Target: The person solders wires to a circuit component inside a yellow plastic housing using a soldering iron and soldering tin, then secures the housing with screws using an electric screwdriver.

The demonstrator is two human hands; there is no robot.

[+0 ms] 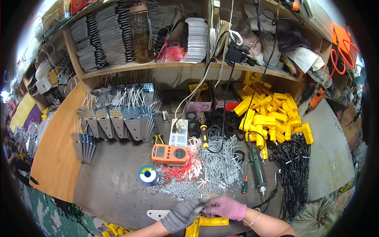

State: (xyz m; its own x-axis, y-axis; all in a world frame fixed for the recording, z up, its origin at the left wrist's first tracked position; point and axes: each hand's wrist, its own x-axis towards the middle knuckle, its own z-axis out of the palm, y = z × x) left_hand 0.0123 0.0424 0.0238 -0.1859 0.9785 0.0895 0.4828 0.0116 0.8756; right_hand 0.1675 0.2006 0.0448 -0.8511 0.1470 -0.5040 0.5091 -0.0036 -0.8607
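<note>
In a grey knit glove, my left hand [181, 215] has its fingers closed at the near edge of the worktop. My right hand [227, 207], in a pink glove, meets it with fingertips pinched together. Whatever lies between the fingertips is too small and covered to make out. Just below the hands is a yellow plastic part [213, 222] with a long bar and an arm toward me. A pale metal plate with holes [155, 213] sticks out to the left, partly behind the grey glove.
Loose screws [221, 162] heap ahead, beside an orange meter [169, 153] and a solder spool [148, 175]. An electric screwdriver [257, 168], black cables [292, 173] and piled yellow parts [272, 114] lie right. Metal brackets [134, 120] stand back left below a shelf [177, 67].
</note>
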